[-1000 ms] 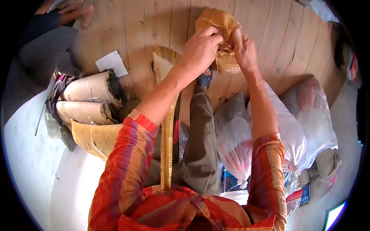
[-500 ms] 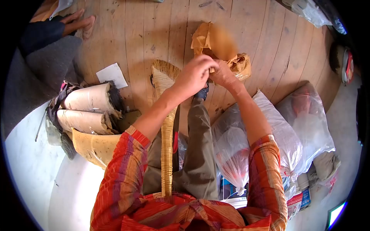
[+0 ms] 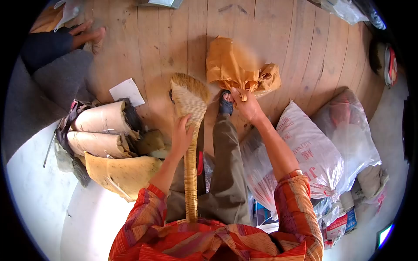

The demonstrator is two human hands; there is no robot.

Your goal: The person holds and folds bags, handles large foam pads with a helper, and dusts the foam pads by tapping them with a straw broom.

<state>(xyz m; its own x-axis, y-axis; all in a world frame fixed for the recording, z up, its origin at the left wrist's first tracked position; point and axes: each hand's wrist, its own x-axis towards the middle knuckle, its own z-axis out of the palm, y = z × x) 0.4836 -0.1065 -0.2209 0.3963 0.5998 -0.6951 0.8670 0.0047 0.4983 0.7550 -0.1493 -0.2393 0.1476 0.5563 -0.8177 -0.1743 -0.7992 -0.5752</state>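
Note:
A straw broom (image 3: 190,143) leans against my body with its fanned bristle head pointing away. My left hand (image 3: 181,135) has hold of the broom at its neck, index finger and thumb lying over the wrapped straw and the other fingers largely hidden. In my right hand (image 3: 249,105) the gathered near edge of a crumpled orange-brown bag (image 3: 226,63) is pinched. The bag lies on the wooden floor just past my sandalled foot (image 3: 225,102). Part of its upper side is blurred, so I cannot make out what is there.
Rolled pale sheets (image 3: 99,117) and a curved yellow piece (image 3: 124,172) lie left, near a white paper (image 3: 126,92). Filled plastic sacks (image 3: 307,148) stand right of my leg. Another person's feet (image 3: 93,37) show at upper left, beside dark grey cloth (image 3: 65,80).
My left hand has left the bag and come back and left to the broom's neck. My right hand still pinches the bag's edge, slightly nearer to me. The bag looks more spread out.

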